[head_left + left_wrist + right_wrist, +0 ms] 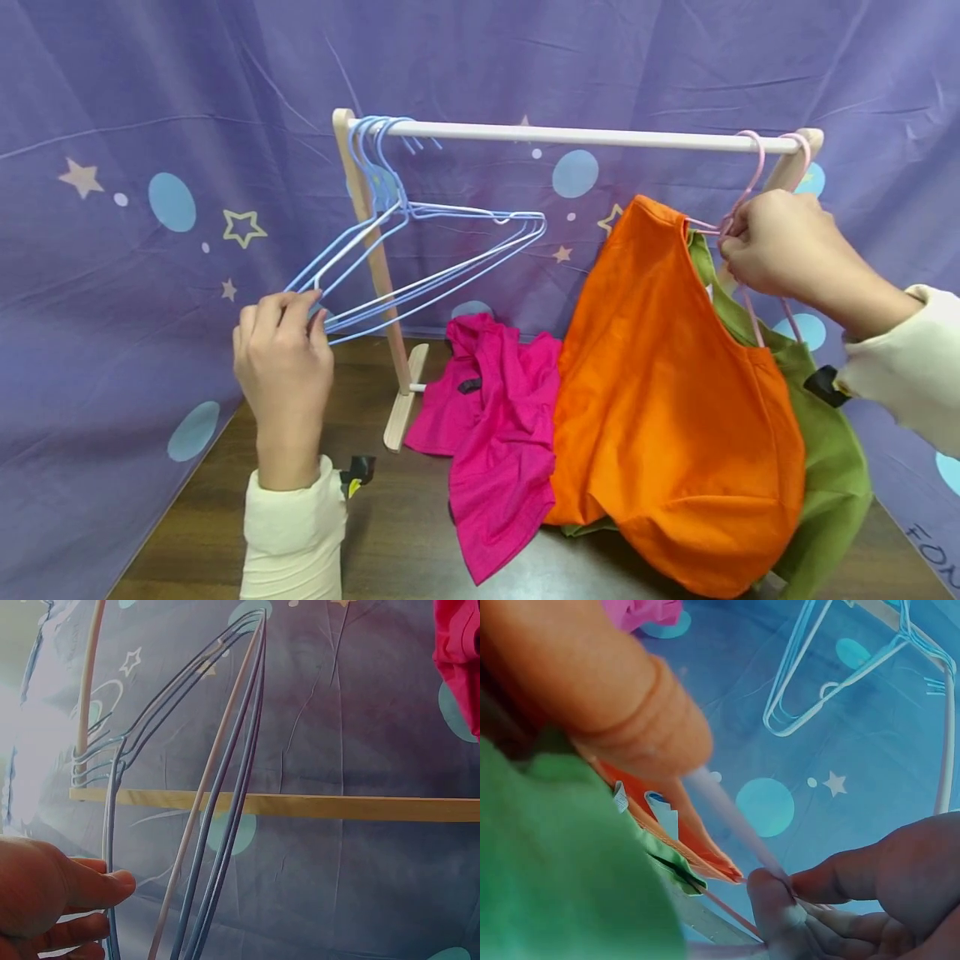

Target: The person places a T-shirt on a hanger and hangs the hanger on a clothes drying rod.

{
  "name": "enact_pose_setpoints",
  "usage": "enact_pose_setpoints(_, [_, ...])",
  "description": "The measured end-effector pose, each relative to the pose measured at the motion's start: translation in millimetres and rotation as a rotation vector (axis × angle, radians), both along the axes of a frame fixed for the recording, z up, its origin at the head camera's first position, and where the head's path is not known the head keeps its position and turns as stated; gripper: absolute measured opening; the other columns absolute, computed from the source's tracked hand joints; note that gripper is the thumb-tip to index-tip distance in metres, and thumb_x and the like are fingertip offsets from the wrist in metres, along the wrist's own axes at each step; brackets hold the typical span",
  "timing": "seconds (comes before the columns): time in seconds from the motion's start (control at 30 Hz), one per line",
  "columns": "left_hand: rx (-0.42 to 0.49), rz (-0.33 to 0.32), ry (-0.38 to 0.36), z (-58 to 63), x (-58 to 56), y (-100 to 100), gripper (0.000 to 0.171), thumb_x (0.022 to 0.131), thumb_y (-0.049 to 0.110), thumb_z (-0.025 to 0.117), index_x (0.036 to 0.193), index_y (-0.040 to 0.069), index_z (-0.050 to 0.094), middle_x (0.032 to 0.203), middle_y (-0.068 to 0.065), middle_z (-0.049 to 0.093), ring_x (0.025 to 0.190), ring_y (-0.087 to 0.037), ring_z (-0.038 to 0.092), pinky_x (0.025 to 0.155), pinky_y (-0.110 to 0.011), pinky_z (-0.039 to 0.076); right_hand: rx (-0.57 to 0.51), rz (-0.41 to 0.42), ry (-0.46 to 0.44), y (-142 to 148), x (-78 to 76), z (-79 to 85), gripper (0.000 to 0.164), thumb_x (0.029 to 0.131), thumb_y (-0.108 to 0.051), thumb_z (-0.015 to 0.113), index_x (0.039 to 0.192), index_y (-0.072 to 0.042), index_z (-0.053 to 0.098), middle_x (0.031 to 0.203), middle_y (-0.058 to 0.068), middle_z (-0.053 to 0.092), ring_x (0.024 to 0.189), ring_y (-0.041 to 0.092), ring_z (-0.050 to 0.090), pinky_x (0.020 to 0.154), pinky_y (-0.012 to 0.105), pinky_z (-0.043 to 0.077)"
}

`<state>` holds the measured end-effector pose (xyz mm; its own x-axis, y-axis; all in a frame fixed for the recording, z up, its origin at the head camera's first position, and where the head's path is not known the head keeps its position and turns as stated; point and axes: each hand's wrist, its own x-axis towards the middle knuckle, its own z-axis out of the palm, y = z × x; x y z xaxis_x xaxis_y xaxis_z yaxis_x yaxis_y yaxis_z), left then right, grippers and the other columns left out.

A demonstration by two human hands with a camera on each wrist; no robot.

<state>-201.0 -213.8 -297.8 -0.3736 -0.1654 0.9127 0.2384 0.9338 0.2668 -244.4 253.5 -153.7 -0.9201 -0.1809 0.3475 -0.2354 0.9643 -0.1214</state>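
Observation:
My left hand (285,350) pinches the near-left ends of several blue and white wire hangers (543,223), whose hooks hang together at the left of the white rail (585,135). In the left wrist view, thumb and fingers close round the wires (112,825). At the right end, my right hand (787,250) grips a pink hanger (761,162) just below its hook. An orange sleeveless garment (675,400) hangs from that hanger. Behind it a green garment (832,442) hangs on a second pink hanger (807,154). In the right wrist view, fingertips (776,900) meet round the pink hanger.
A crumpled magenta garment (502,417) lies on the dark wooden table (375,533) below the rail. The rack's wooden left post (386,292) and foot (406,400) stand beside it. A purple patterned curtain (465,58) closes off the back and sides.

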Motion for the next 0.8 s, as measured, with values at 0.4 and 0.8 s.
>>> enact_pose_setpoints(0.4, [-0.024,-0.037,-0.025,-3.3,-2.0,2.3,0.012,0.093,0.000,0.068,0.103,-0.004,0.073,0.098,-0.022,0.067,0.089,-0.047,0.056,0.080,-0.057,0.044,0.128,-0.009,-0.045,-2.9,0.3,8.8,0.026,0.084,-0.009,0.051,0.059,-0.010,0.060,0.056,0.001,0.055,0.065,0.037,0.057,0.063,0.060,0.042])
enact_pose_setpoints(0.8, [0.018,-0.174,-0.056,-5.0,-3.9,10.5,0.013,0.092,-0.003,0.069,0.103,-0.008,0.074,0.093,-0.024,0.068,0.086,-0.046,0.060,0.081,-0.055,0.048,0.144,-0.115,-0.071,-10.4,4.6,11.1,0.018,0.079,-0.007,0.051,0.061,-0.008,0.051,0.064,0.013,0.050,0.058,0.041,0.054,0.045,0.049,0.041])
